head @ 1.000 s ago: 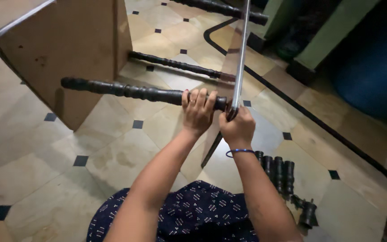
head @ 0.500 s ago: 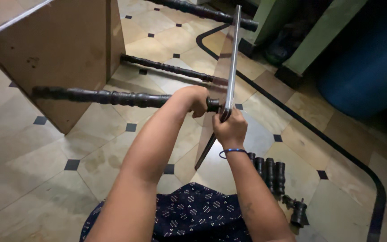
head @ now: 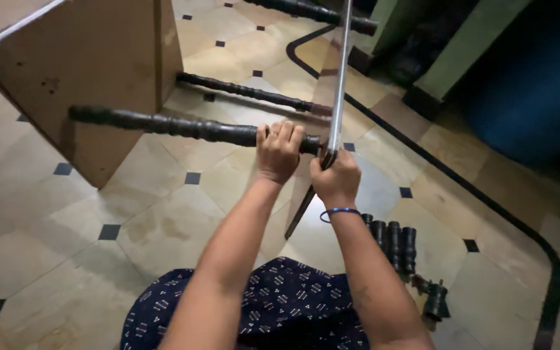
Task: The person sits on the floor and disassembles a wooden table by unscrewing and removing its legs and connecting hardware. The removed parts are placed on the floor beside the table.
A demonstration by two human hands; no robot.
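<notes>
**Both hands at the leg's joint with the panel**

Both forearms reach forward. The left hand (head: pixel 279 151) is clenched over the dark turned leg (head: pixel 163 124), fingers wrapped across its top near its end. Just right of those fingers, the right hand (head: pixel 336 178) grips the lower edge of the upright thin panel (head: pixel 339 84), where the leg meets it.

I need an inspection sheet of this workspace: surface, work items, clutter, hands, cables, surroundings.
Surface: tiled floor, beige with small dark squares.
Work items: dark turned leg joining a brown board and a thin upright panel; two more legs behind.
Clutter: short dark turned pieces on the floor by the right arm.
Hands: left hand wrapped around the leg; right hand in a closed grip at the panel's lower edge.
Cables: nothing seen.
Surroundings: blue barrel, green wall.
</notes>
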